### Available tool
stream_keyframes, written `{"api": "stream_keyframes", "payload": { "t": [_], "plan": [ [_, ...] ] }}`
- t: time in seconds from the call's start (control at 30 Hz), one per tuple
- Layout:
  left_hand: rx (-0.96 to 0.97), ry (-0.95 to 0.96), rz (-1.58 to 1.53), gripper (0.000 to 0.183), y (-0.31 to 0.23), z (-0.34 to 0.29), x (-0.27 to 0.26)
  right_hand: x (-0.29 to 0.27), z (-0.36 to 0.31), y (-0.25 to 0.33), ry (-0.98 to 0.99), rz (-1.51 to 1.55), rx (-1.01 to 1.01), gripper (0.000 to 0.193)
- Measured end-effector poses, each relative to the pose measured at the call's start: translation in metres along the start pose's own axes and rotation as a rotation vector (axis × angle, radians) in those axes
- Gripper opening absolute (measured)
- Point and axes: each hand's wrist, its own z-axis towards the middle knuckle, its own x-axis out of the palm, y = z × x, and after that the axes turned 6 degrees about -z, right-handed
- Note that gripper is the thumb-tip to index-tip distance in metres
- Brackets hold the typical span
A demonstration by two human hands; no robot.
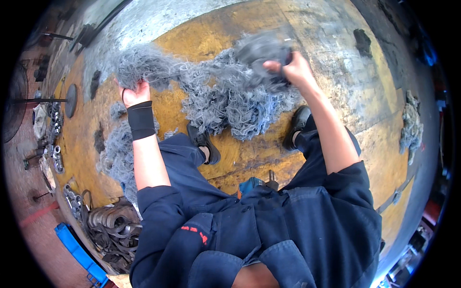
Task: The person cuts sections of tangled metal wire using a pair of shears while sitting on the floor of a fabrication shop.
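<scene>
A tangled heap of grey-blue waste yarn [240, 108] lies on the yellow floor between and ahead of my feet. My left hand [136, 93], with a black band around its wrist, has its fingers in a loose grey clump of yarn [146, 65], and strands stretch from it toward the heap. My right hand [297, 72] grips a darker bunch of yarn [261, 55] over the heap's far right side. Motion smears that bunch, and its lower part merges with the heap. The fingers of both hands are partly hidden by yarn.
More waste yarn [119, 156] lies beside my left leg, and another tuft [411, 125] sits at far right. Metal rings and dark scrap parts [113, 223] are piled at lower left, near a blue metal frame [81, 254]. A round disc on a rod [71, 101] stands at left.
</scene>
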Motion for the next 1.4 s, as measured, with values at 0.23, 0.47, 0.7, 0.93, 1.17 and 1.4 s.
{"api": "stream_keyframes", "payload": {
  "t": [0.23,0.47,0.7,0.93,1.17,1.4],
  "plan": [
    [-0.187,0.203,-0.068,0.036,0.013,-0.022,0.012,-0.005,0.007,0.013,0.127,-0.786,0.065,0.085],
    [-0.614,0.644,-0.154,0.039,0.049,-0.054,0.019,0.003,0.016,0.016,0.207,0.318,-0.064,0.094],
    [-0.753,0.629,-0.016,0.043,0.083,-0.094,0.046,0.022,0.005,0.040,0.477,0.507,-0.121,0.092],
    [-0.429,0.414,0.478,0.045,0.102,-0.096,0.071,0.050,0.008,0.038,0.311,0.617,-0.166,0.050],
    [-0.850,0.605,0.407,0.053,0.115,-0.111,0.063,0.057,0.006,0.041,0.136,0.537,-0.146,0.043],
    [-0.503,0.669,0.525,0.040,0.125,-0.097,0.057,0.034,0.004,0.054,0.300,0.297,-0.171,0.043]
  ]
}}
